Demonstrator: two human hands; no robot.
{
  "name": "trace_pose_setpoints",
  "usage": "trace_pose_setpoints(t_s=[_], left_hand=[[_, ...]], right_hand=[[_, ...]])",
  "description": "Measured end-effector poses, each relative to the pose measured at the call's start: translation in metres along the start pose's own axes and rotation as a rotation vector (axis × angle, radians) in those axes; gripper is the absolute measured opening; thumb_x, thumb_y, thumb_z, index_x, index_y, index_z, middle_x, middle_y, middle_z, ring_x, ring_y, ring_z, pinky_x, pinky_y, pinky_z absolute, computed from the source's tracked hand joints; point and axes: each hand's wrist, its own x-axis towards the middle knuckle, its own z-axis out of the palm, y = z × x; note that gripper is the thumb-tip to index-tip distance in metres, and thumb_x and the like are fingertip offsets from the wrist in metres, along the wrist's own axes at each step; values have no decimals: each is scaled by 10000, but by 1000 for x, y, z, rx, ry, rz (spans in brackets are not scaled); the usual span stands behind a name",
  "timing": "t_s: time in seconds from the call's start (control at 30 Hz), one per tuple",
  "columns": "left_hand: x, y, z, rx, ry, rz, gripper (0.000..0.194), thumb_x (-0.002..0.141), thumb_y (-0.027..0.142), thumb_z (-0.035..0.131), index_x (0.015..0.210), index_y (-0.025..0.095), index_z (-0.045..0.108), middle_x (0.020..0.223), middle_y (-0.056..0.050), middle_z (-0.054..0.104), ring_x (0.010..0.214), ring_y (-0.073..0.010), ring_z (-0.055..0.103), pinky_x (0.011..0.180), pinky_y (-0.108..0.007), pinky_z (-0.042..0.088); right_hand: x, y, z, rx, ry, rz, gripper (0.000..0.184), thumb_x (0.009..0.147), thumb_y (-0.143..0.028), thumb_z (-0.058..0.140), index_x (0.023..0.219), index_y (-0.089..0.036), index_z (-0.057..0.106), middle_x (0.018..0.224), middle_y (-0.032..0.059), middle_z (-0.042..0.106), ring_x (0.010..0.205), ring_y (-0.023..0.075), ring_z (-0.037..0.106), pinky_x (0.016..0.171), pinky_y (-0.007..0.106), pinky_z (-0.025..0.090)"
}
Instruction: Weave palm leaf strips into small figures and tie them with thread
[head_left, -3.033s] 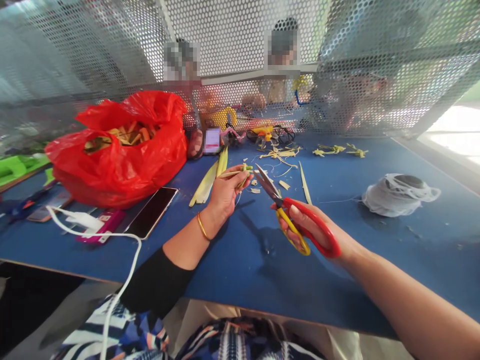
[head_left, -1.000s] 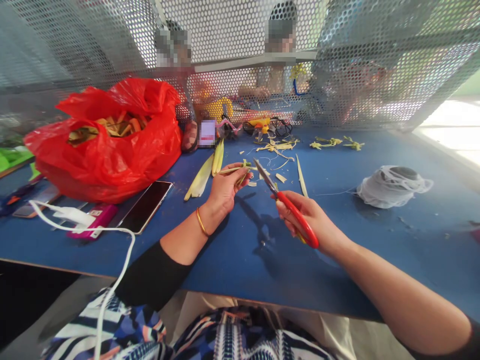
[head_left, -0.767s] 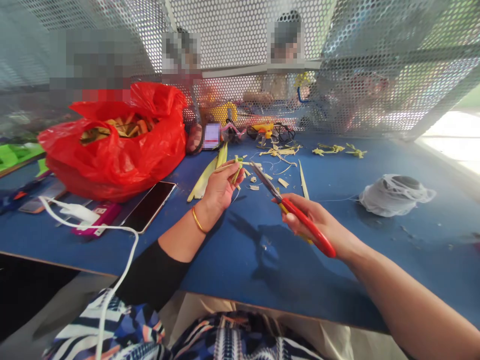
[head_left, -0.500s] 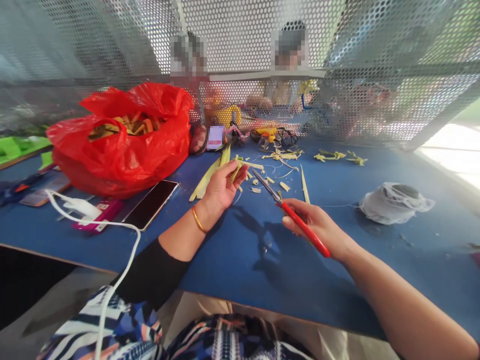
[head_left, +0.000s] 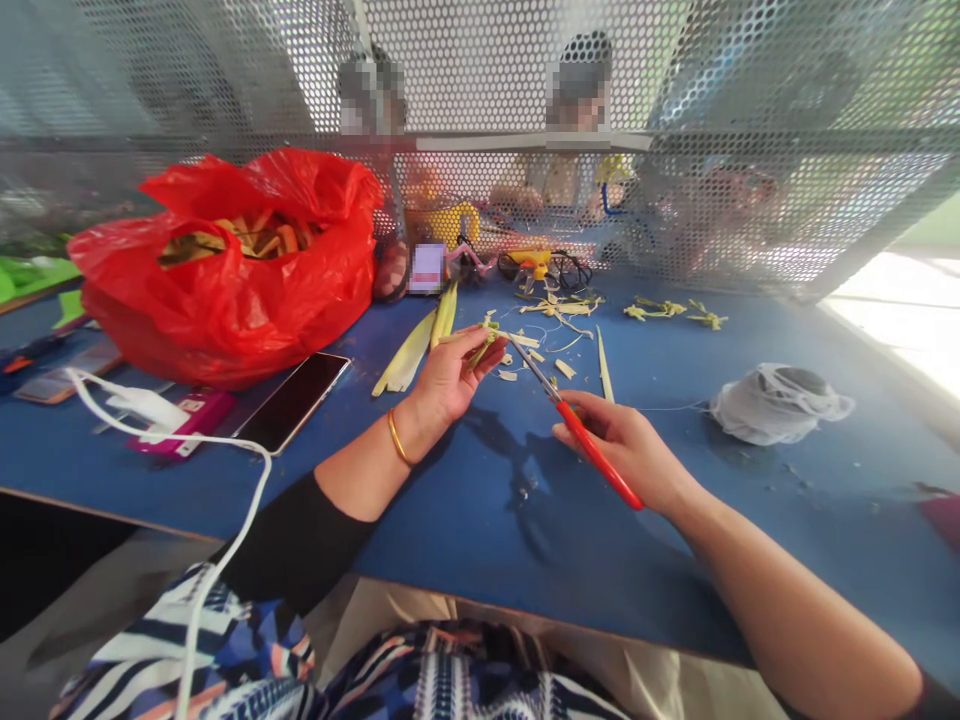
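My left hand pinches a small bundle of pale green leaf strips, partly hidden by the fingers. Red-handled scissors are gripped in my right hand. Their metal blades point up and left, with the tips at the strips by my left fingertips. Whether the blades touch the strips I cannot make out exactly. Beyond my hands lie cut leaf scraps and a long thin strip. Broad pale leaf pieces rest behind my left hand.
A large red plastic bag of dried leaves stands at left, with a phone and white cable before it. Netted thread spool sits right. Knotted leaf pieces lie farther back. A perforated metal screen separates other people.
The scissor tips have come closer to the leaf strips, now meeting them in view. My right hand has shifted slightly left. The whole view has moved a little.
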Motion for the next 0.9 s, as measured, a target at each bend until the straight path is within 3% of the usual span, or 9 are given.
trace_pose_setpoints(t_s=[0.27,0.77,0.9], left_hand=[[0,-1,0,0,-17,-3,97,759,58,659,706,140,657,674,-19,706,680,-129,711,805,-283,577],[1,-2,-1,2,-27,-13,137,799,46,634,698,132,669,694,-40,716,685,-130,709,766,-262,579],[1,1,-1,19,-27,-38,135,808,47,636,711,136,670,689,-33,708,642,-110,687,672,-221,558]], right_hand=[[-3,-7,-2,-37,-31,-7,483,731,-636,668,881,-177,670,635,-41,441,588,109,342,539,260,295],[-7,-11,0,-2,-42,13,511,704,-690,672,717,-192,560,581,-62,350,543,87,292,496,244,250],[-4,-4,-1,-7,41,-8,487,712,-639,694,878,-182,661,625,-40,455,583,110,368,534,257,323]])
